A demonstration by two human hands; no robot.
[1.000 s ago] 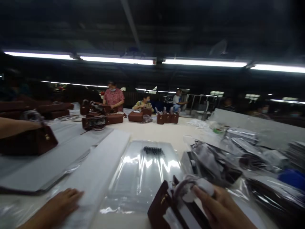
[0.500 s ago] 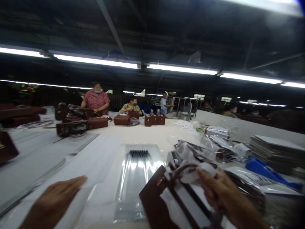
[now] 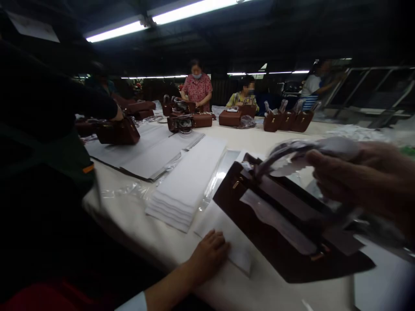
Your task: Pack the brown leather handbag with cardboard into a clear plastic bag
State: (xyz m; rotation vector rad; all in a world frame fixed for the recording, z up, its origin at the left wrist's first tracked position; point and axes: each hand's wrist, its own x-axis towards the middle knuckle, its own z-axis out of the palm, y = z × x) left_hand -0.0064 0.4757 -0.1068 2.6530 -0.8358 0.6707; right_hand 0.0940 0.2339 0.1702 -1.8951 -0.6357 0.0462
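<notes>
Since half a second ago: view swung left; brown handbag [image 3: 285, 220] now tilted, lifted at lower right of frame. Right hand [image 3: 369, 181], grip clamped on its wrapped handle [image 3: 301, 151]. Left hand [image 3: 207, 255], fingers flat and apart on white sheet [image 3: 227, 233], lower centre of tabletop [image 3: 145, 224]. Risk: wrapping slips, bag swings, creases sheet.

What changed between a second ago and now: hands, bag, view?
The view swung left; a dark-sleeved co-worker now fills the left side. The brown handbag is lifted and tilted, the right hand gripping its wrapped handle as before. The left hand has slid onto a white sheet. The white stack stays put.
</notes>
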